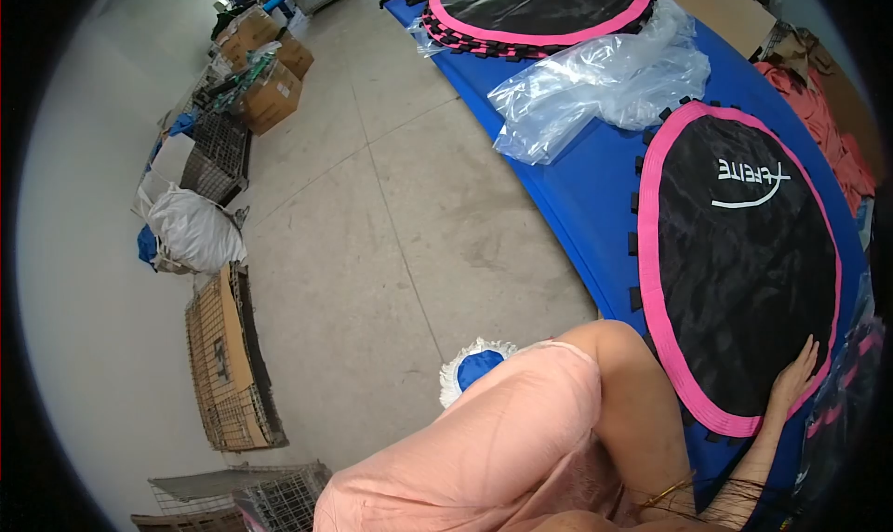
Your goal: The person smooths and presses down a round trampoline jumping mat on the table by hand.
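A black trampoline mat (744,281) with a pink border, black loops and white lettering lies spread on a blue-covered table (605,225). Resting flat on the near right part of the mat, by its pink edge, is my right hand (797,374), fingers stretched out and nothing in them. I cannot make out my left hand in this view. A bare bent limb and pink clothing (474,439) fill the lower middle. Crumpled clear plastic (605,86) lies beyond the mat, next to a stack of similar pink-edged mats (549,6) at the table's far end.
A blue seat with a white frill (479,369) stands on the concrete floor beside the table. Along the left wall are cardboard boxes (272,95), a white sack (197,230) and wire crates (219,155). Reddish cloth (823,127) and wrapped bundles (846,411) line the table's right side.
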A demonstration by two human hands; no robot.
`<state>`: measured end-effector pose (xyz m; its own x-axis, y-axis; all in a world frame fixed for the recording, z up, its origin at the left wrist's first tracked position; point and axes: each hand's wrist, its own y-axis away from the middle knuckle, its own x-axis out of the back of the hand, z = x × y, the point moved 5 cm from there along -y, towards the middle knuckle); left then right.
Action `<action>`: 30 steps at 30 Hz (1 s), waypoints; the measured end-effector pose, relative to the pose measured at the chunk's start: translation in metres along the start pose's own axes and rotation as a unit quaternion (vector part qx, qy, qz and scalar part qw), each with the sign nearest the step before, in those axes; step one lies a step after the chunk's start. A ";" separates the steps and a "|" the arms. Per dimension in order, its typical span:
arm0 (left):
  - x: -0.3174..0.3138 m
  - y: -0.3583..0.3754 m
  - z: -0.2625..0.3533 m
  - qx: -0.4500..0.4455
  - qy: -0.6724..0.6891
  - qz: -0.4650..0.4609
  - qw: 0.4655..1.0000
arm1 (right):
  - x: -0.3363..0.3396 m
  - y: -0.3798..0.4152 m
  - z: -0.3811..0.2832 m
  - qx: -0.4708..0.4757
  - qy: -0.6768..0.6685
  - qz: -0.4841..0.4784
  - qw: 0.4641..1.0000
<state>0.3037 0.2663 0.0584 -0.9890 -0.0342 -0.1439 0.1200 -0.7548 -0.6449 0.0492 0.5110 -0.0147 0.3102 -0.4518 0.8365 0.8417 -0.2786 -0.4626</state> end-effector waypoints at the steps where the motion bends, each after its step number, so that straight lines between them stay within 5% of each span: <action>1: 0.002 0.001 0.003 0.002 -0.001 0.000 1.000 | -0.001 0.000 0.000 -0.004 -0.001 -0.003 1.000; 30: 0.003 0.007 -0.001 0.035 -0.028 0.016 0.999 | 0.000 0.002 -0.001 -0.004 0.000 -0.012 1.000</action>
<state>0.3013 0.2609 0.0528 -0.9882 -0.0940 -0.1211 0.1476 -0.7964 -0.5865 0.0504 0.5099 -0.0154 0.2907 -0.4443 0.8474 0.8450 -0.2964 -0.4452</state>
